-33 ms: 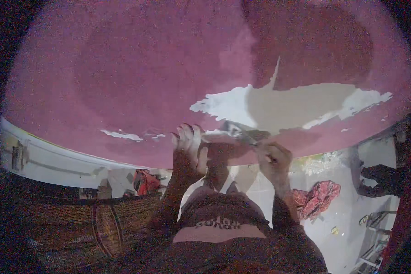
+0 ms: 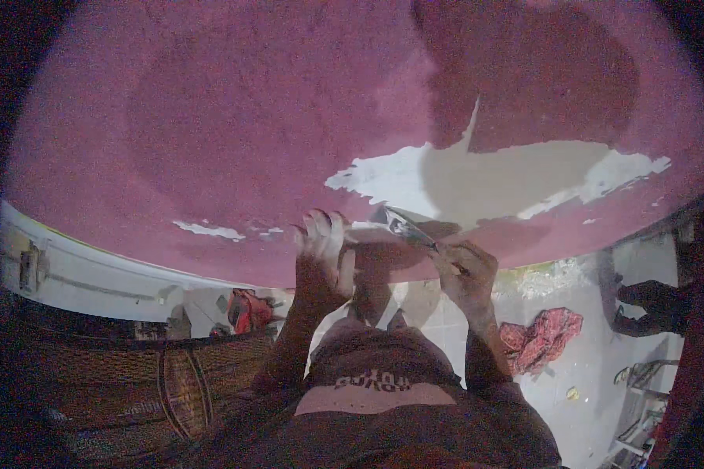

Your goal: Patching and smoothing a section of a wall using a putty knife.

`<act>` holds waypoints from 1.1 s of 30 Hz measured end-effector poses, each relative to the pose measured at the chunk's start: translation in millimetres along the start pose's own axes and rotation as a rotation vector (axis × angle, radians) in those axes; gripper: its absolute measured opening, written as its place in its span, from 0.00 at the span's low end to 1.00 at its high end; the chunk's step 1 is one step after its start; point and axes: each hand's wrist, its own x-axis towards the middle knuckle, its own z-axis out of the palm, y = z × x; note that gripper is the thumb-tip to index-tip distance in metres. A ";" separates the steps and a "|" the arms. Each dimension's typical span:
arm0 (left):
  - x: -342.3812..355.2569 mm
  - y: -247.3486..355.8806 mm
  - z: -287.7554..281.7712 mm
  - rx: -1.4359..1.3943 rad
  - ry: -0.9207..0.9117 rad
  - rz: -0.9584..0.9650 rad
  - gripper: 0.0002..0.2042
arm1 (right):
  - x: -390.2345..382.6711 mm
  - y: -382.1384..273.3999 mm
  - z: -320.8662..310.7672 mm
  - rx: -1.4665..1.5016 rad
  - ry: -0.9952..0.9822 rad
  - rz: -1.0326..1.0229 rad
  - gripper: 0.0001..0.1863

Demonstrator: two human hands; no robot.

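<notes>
In the head view a pink painted surface fills the upper part, with ragged white bare patches and a darker area at upper right. My right hand grips the narrow end of a metal scraper; its wide blade rests at the lower edge of the large white patch. My left hand, left of the blade, lies on the pink surface with its fingers up and slightly apart, holding nothing that shows.
A red patterned cloth lies on the pale floor at lower right, near a metal ladder. Dark shapes I cannot make out stand behind it. A brown woven piece is at lower left, with a red bundle beyond it.
The scraper and my right hand have shifted very slightly, and the glint on the blade differs. My left hand stays in the same place.
</notes>
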 end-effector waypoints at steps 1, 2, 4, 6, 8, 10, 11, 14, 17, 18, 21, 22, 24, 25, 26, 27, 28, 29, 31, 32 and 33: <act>-2.0 -1.7 -1.7 -0.002 0.004 -0.005 0.27 | 12.4 -12.0 -3.8 -0.050 -0.023 -0.003 0.07; -4.3 -3.2 -2.4 -0.033 0.023 0.005 0.27 | 20.1 -21.0 -6.7 -0.100 -0.046 -0.007 0.08; -4.9 -10.2 -4.2 -0.062 0.059 0.003 0.27 | 18.2 -20.5 -24.0 -0.092 0.011 0.047 0.08; -3.1 -15.3 -2.8 -0.047 0.038 0.085 0.27 | 18.9 -12.6 -28.8 -0.046 0.183 0.045 0.09; -3.4 -19.6 -2.5 -0.051 0.057 0.101 0.28 | 14.3 -6.6 -19.6 -0.088 0.117 0.018 0.08; -6.7 -18.5 -1.5 -0.059 0.075 0.119 0.28 | 11.6 -7.9 -2.2 -0.088 0.039 0.010 0.10; -6.1 -17.4 -0.5 -0.049 0.072 0.121 0.29 | 10.9 -8.8 3.1 -0.096 0.038 0.001 0.10; -4.6 -19.7 3.1 -0.055 0.078 0.118 0.30 | 16.9 -14.6 3.8 -0.097 -0.024 0.030 0.10; -7.2 -18.4 9.0 -0.058 0.078 0.101 0.30 | 22.3 -17.7 -16.7 -0.105 0.116 -0.085 0.09; -6.6 -16.2 12.4 -0.044 0.077 0.091 0.30 | 21.1 -20.2 -23.5 -0.165 0.107 -0.043 0.10; -1.3 -1.8 24.3 -0.133 0.249 0.105 0.30 | 14.3 -17.0 -17.5 -0.171 0.205 -0.012 0.10; 2.1 7.6 18.7 -0.195 0.217 0.089 0.30 | 10.2 -9.8 -14.1 -0.176 0.209 -0.004 0.10; 6.9 14.0 31.1 -0.202 0.244 0.075 0.31 | 5.1 8.5 -6.9 -0.147 0.190 0.046 0.12; 9.2 16.8 35.8 -0.206 0.273 0.056 0.31 | 7.9 2.8 -0.5 -0.151 0.193 0.055 0.12; 10.9 20.1 37.5 -0.280 0.292 0.035 0.31 | 10.5 -6.5 10.5 -0.111 0.150 0.037 0.12; 11.7 21.3 38.4 -0.284 0.282 0.039 0.31 | 11.5 -14.7 15.9 -0.070 0.105 0.018 0.12; 12.4 22.1 39.3 -0.294 0.313 0.036 0.30 | 10.4 -18.3 13.4 -0.081 0.054 0.038 0.10; 12.5 22.8 39.8 -0.303 0.345 0.034 0.30 | 10.2 -18.7 11.8 -0.084 0.056 0.048 0.10; 11.4 22.5 37.1 -0.300 0.316 0.020 0.30 | 13.7 -13.2 7.3 -0.072 0.189 -0.028 0.12; 10.6 22.3 36.3 -0.297 0.295 0.005 0.30 | -0.8 2.2 -6.3 -0.047 0.082 0.116 0.14; 11.4 22.3 38.6 -0.299 0.285 0.007 0.30 | 2.7 -1.4 -5.0 -0.049 0.083 0.126 0.14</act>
